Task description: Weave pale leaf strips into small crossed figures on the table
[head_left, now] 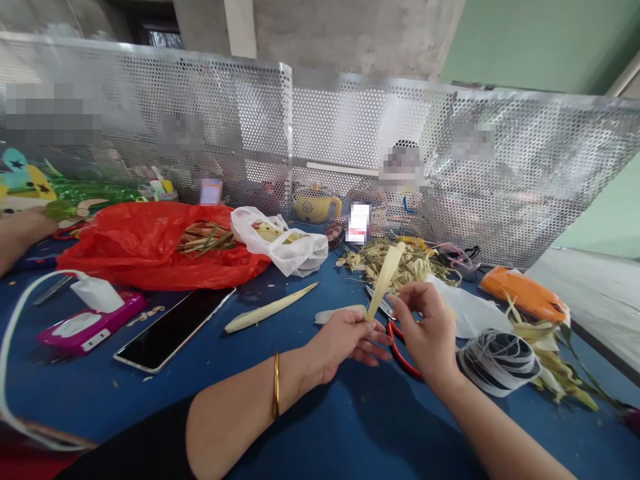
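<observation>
My left hand [353,337], with a gold bangle [277,385] on its wrist, pinches the lower end of a pale yellow husk strip [386,277] that stands upright. Just to the right, my right hand [423,320] has its fingers curled near the strip; whether anything is between its fingertips is hidden. Scissors with red handles [400,353] lie on the blue table [310,427] behind and between the hands. A pointed pale husk [270,308] lies to the left, and a heap of dry husk shreds [415,262] sits behind the hands.
Left: black phone [175,328], magenta power strip [90,323], red bag [125,243], white bag [300,252] and a person's arm [20,237]. Right: wire coil [499,363], orange packet [523,293] and loose husks [555,360]. A perforated metal screen [350,120] stands along the back.
</observation>
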Demonstrator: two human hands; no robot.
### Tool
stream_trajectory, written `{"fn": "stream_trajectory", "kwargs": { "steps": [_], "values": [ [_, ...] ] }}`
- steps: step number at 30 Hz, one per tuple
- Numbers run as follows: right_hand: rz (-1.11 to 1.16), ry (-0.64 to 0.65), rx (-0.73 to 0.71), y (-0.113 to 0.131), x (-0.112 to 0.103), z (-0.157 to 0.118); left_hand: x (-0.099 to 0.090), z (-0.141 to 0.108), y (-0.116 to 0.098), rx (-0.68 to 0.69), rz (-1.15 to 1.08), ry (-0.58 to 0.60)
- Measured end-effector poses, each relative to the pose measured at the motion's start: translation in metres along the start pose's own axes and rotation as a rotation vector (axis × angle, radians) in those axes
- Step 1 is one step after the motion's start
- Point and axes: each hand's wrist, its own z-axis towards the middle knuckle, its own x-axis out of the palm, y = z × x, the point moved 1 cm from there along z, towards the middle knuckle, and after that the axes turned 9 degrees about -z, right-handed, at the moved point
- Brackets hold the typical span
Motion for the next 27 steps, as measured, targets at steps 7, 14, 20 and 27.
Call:
{"fn": "stream_trajectory", "kwargs": {
  "steps": [7, 14, 20, 27],
  "values": [
    [0.052, 0.201, -0.007, 0.003, 0.004, -0.003, 0.0, 0.002, 0.003, 0.045, 0.046, 0.016],
    [0.004, 0.213, 0.01, 0.002, 0.004, -0.001, 0.002, 0.001, 0.002, 0.032, 0.007, 0.084],
    [0.151, 0.265, 0.128, -0.003, 0.004, -0.002, -0.002, 0.0, -0.005, 0.024, -0.108, 0.129],
    [0.17, 0.314, 0.111, -0.001, 0.005, -0.003, -0.006, 0.004, -0.003, 0.04, -0.098, 0.147]
  ]
}}
